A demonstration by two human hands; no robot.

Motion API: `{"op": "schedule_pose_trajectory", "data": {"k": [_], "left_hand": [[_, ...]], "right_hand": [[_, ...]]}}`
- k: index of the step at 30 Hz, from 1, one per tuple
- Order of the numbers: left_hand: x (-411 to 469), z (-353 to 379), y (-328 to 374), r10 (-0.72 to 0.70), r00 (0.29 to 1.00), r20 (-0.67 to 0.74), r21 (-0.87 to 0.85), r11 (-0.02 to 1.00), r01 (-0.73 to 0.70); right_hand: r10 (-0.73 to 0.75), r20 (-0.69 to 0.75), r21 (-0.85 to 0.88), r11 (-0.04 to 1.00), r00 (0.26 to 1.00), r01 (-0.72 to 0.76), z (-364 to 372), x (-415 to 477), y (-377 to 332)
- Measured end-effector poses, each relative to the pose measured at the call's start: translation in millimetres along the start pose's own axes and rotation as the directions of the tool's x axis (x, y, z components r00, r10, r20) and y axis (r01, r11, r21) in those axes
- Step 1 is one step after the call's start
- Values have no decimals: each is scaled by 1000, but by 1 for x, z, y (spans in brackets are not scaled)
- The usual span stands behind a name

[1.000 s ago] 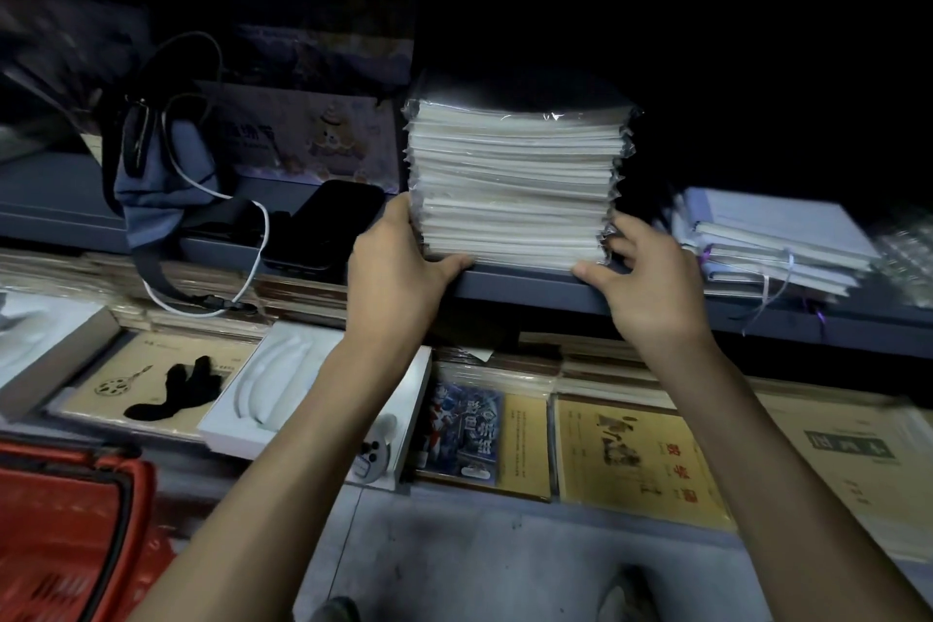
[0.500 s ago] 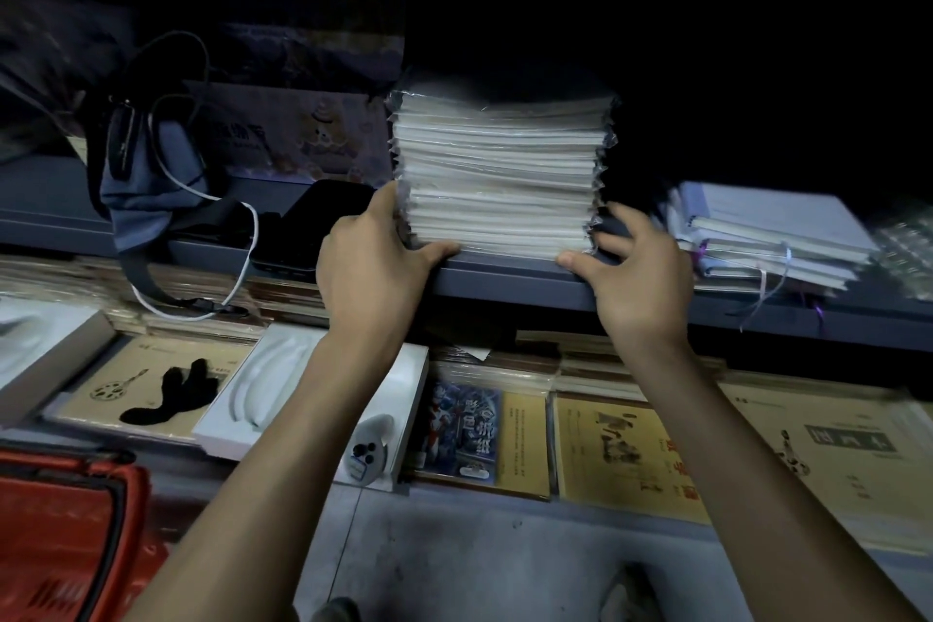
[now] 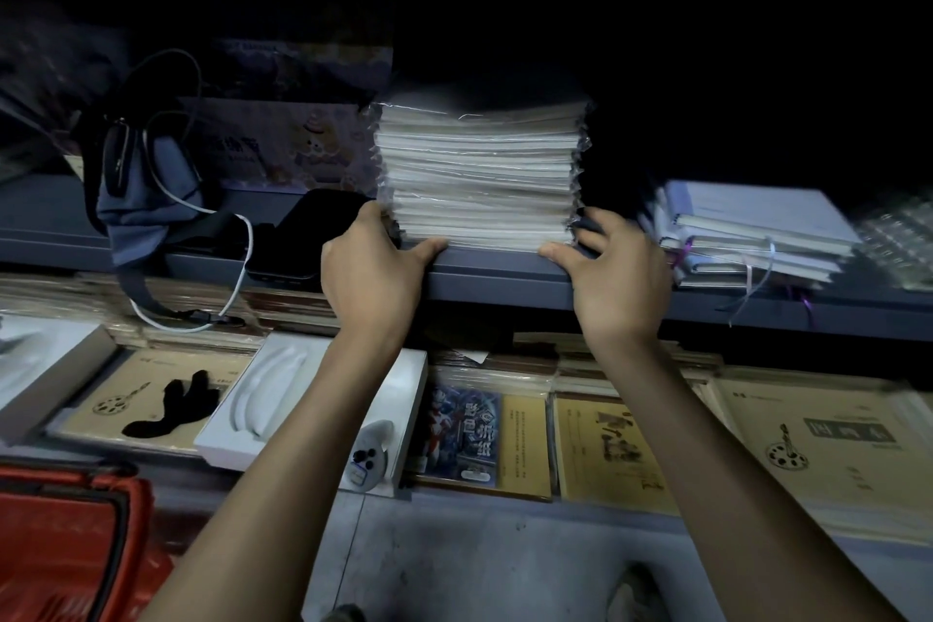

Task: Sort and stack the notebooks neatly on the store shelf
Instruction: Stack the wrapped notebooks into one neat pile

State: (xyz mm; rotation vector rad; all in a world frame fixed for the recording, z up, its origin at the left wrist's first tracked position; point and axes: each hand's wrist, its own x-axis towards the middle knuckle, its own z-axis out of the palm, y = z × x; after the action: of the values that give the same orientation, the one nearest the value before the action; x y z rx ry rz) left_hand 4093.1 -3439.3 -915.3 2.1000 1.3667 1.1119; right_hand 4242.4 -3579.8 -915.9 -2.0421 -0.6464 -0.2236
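Down by my feet is the grey floor [image 3: 479, 561], with a red basket [image 3: 65, 540] at the left and the tip of a shoe [image 3: 631, 593].

A bit further in is the low shelf. Brown notebooks [image 3: 606, 455] lie flat there, side by side, covers up. A white tray [image 3: 282, 399] lies on top of some of them.

Two bare arms reach up over that to the grey shelf [image 3: 500, 275] above. The left hand [image 3: 371, 268] holds the bottom left corner of the stack of notebooks [image 3: 479, 177]. Its thumb lies along the front bottom edge, and its fingers go round the left side. The right hand [image 3: 613, 280] holds the bottom right corner the same way, with its thumb in front and its fingers curled round the right side. The hands are apart, with the stack between them.

The stack sits at the front of the grey shelf and stands straight up. Each notebook lies flat in a clear wrapper. The white page edges face the person, and those edges run left to right along the shelf. It is too dark to tell how far back they go.

Left of the stack are a black case [image 3: 303, 237] and a blue bag [image 3: 146, 197] with a white cable [image 3: 242, 258]. Right of it is a low pile of notebooks with ribbons [image 3: 757, 237], turned a little.
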Motion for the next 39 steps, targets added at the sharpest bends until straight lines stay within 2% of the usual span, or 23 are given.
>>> {"op": "schedule_pose_trajectory", "data": {"k": [8,14,20,22,25,28,39], "left_hand": [[2,6,2,-35,999,-33,6,999,35],[3,3,2,-29,999,-44,16,999,30],[0,-5,3,-18,1000,15,13,1000,18],[3,-4,-2,-13,997,79,-65,998,18],[5,-3,-7,-22,981,195,-270,960,75],[2,0,-9,-17,984,175,-307,949,71],[0,5,-5,-20,996,85,-325,945,47]], "right_hand": [[-28,-32,-185,983,999,21,-2,5,-10],[-53,-32,-221,974,998,45,-3,7,-12],[-74,22,-149,986,997,77,-5,2,-10],[-57,87,-125,990,995,68,-5,4,-8],[24,224,34,999,974,-32,-3,9,-7],[42,273,52,997,961,-58,-1,11,-7],[64,267,21,997,962,-72,-3,14,-4]]}}
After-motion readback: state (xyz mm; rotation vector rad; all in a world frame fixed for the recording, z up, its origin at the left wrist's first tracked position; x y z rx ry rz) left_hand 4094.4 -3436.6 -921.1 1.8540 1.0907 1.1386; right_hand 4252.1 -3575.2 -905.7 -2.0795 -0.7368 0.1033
